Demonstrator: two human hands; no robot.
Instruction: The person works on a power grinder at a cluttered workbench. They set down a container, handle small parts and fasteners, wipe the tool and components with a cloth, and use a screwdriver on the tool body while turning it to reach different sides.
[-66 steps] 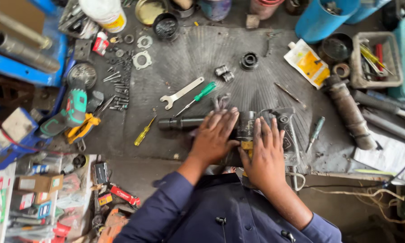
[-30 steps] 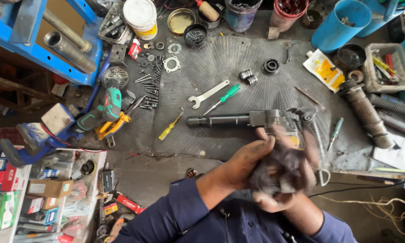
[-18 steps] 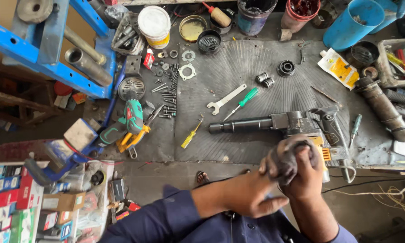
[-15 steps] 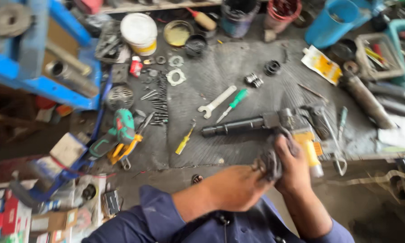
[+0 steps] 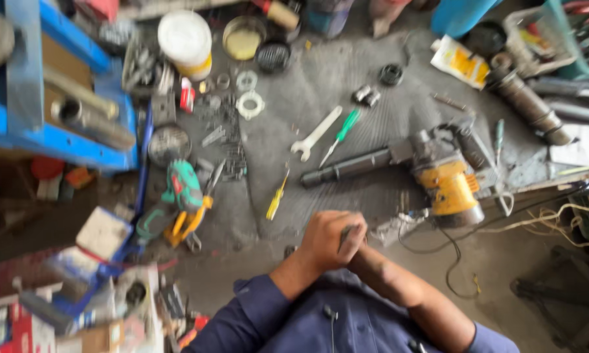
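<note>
My left hand [image 5: 327, 238] is clasped over my right hand [image 5: 360, 252] close to my body, at the near edge of the grey mat [image 5: 347, 85]. A small dark piece [image 5: 345, 235] shows between the fingers of the left hand; the blur hides what it is. The right hand is mostly covered, and only its wrist and forearm show. A hammer drill with a yellow body and a long dark barrel [image 5: 438, 176] lies on the mat just beyond and to the right of both hands, untouched.
On the mat lie a silver wrench [image 5: 315, 133], a green-handled screwdriver [image 5: 339, 134] and a yellow screwdriver [image 5: 276, 196]. A green and orange power tool [image 5: 180, 189], a white tub [image 5: 185, 36] and a blue rack [image 5: 59, 140] are left. Loose wires [image 5: 569, 216] trail right.
Both hands have left the hammer drill and drawn back toward my body, clasped together. The view has swung, so the drill now lies to the right of the hands.
</note>
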